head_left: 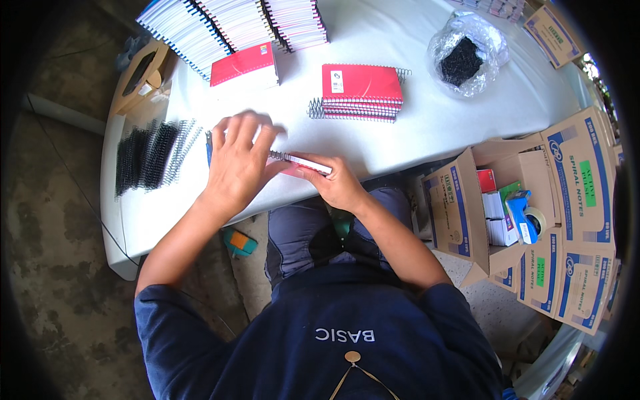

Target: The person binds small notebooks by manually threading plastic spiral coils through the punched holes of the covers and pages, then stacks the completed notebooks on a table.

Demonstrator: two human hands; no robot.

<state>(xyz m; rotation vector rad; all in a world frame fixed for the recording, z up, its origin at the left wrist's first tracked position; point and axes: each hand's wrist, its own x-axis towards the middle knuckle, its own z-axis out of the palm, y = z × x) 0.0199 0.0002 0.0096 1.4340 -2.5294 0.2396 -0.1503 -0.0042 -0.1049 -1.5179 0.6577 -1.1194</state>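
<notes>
My right hand [340, 185] is closed on a notebook [313, 164], held edge-on over the table's near edge, with a bit of red cover showing beneath. A dark spiral coil [279, 156] sits along the notebook's left part. At that end, my left hand [240, 157] arches over it, thumb against the notebook; its fingertips are smeared by motion, and I cannot tell what they grip. A slim blue item [209, 148] peeks out beside the left hand, mostly hidden. Loose black spiral coils [153, 157] lie in a pile to the left.
Beyond my hands lies a stack of red notebooks [362, 83]. Several rows of spiral-bound notebooks [230, 30] stand at the back left, a red notebook [244, 65] before them. Back right is a plastic bag [437, 50] of black pieces. An open carton [460, 207] with a blue tape dispenser [520, 215] stands at right.
</notes>
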